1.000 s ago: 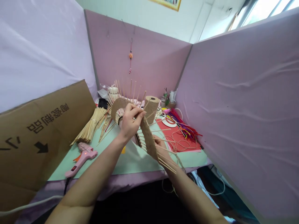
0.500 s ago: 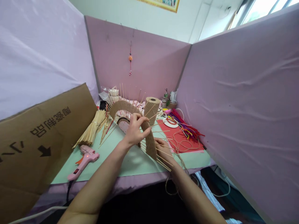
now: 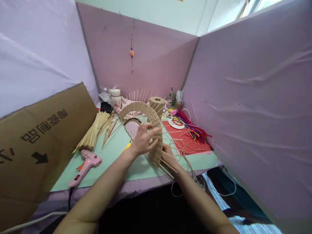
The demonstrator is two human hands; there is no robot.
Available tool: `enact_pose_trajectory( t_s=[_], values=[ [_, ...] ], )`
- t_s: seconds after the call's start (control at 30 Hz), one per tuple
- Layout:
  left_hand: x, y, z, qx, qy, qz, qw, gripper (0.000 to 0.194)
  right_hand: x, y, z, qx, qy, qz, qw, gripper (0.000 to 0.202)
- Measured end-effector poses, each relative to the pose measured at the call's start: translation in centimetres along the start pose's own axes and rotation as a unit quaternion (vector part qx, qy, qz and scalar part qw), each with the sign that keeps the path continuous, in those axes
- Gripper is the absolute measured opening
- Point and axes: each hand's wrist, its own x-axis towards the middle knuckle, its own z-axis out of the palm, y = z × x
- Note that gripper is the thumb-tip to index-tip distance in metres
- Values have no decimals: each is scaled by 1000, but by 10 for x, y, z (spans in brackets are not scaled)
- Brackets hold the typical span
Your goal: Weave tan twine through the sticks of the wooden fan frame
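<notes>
A curved woven twine band (image 3: pixel 154 121) with thin wooden sticks poking out of its edge stands in an arch above the table. My left hand (image 3: pixel 143 139) is at its inner side, thumb and fingers bent onto the band. Behind the lower right end, my right hand (image 3: pixel 170 156) grips the band among the sticks; its fingertips are partly hidden. Loose twine (image 3: pixel 191 165) trails to the right of this hand. Under the arch lies a rounded piece with a pink spotted face (image 3: pixel 132 129).
A bundle of sticks (image 3: pixel 91 133) and a pink glue gun (image 3: pixel 85 166) lie at left, beside a cardboard sheet (image 3: pixel 48 139). Behind the band stand a twine spool (image 3: pixel 157 104) and a white bottle (image 3: pixel 115 97). Coloured pipe cleaners (image 3: pixel 191 125) lie near red paper (image 3: pixel 195 144) at right.
The band has tilted, turning its broad woven face more toward me. My left hand has moved slightly down along it. The view has dipped a little.
</notes>
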Motion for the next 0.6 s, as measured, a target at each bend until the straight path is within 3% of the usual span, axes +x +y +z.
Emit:
enact_pose_trajectory(
  t_s=[0.17,0.33,0.6],
  values=[
    [23,0,11,-51,-66,-26,996,28,4,8,-9,-84,-2,-49,995,13],
    [26,1,25,-120,-91,-26,988,26,2,6,-9,-88,-1,-44,995,10],
    [27,2,21,-89,-148,-20,985,25,2,4,-7,-94,-3,-66,993,12]
  ],
)
